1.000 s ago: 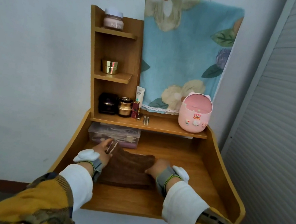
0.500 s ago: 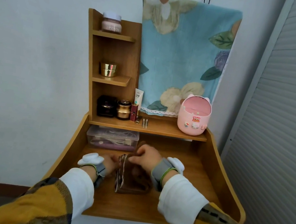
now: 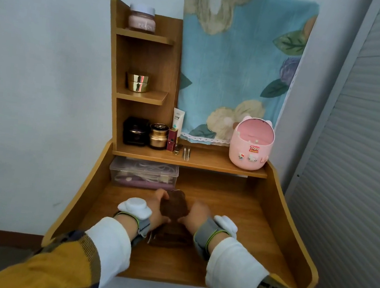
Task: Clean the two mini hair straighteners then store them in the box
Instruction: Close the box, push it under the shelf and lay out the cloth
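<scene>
A folded brown cloth [image 3: 174, 208] lies on the wooden desk [image 3: 234, 222], between my two hands. My left hand [image 3: 157, 208] grips its left edge and my right hand [image 3: 195, 214] grips its right edge. Behind them, under the shelf, stands a clear plastic box [image 3: 143, 173] with its lid on; white cords and a purple straightener-like item show through its walls. How many straighteners lie inside I cannot tell.
The shelf above carries a pink bin [image 3: 252, 143], dark and gold jars [image 3: 148, 133], a tube and small sticks. A blue floral towel [image 3: 238, 65] hangs behind. Raised side walls [image 3: 286, 226] bound the desk left and right.
The brown cloth lay spread wide a second ago; it has since been folded into a narrow bundle, and both hands have closed in on it at the middle of the desk.
</scene>
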Demonstrator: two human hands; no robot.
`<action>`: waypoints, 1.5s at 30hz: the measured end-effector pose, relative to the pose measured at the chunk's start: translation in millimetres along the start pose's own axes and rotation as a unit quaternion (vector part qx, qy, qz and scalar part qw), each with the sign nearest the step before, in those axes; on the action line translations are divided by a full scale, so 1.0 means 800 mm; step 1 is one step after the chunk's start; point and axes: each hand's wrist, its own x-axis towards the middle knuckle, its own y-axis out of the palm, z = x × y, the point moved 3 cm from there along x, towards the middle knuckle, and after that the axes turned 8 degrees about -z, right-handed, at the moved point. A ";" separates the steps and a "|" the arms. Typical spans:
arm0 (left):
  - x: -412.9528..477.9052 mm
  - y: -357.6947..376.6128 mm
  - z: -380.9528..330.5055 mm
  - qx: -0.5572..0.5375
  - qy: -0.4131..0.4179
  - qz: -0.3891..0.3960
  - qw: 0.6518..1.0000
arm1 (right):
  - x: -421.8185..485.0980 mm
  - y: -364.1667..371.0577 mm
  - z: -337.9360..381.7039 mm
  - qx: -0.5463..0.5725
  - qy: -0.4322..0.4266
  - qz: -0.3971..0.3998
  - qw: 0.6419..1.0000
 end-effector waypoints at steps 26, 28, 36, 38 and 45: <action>0.051 0.071 -0.071 0.145 0.221 -0.004 0.964 | 0.087 -0.048 -0.105 -0.081 0.105 -0.194 0.972; 0.047 0.066 -0.070 0.133 0.214 0.017 0.968 | 0.088 -0.038 -0.098 -0.081 0.080 -0.153 0.982; 0.032 -0.045 0.000 0.080 0.059 -0.304 0.947 | 0.090 -0.015 -0.041 -0.091 -0.115 -0.132 0.980; 0.048 -0.071 0.030 0.099 0.006 -0.305 0.947 | 0.069 0.001 -0.009 -0.076 -0.227 -0.148 0.960; 0.101 -0.105 0.083 0.245 -0.042 0.054 0.967 | 0.025 0.058 0.123 -0.121 -0.489 -0.151 0.851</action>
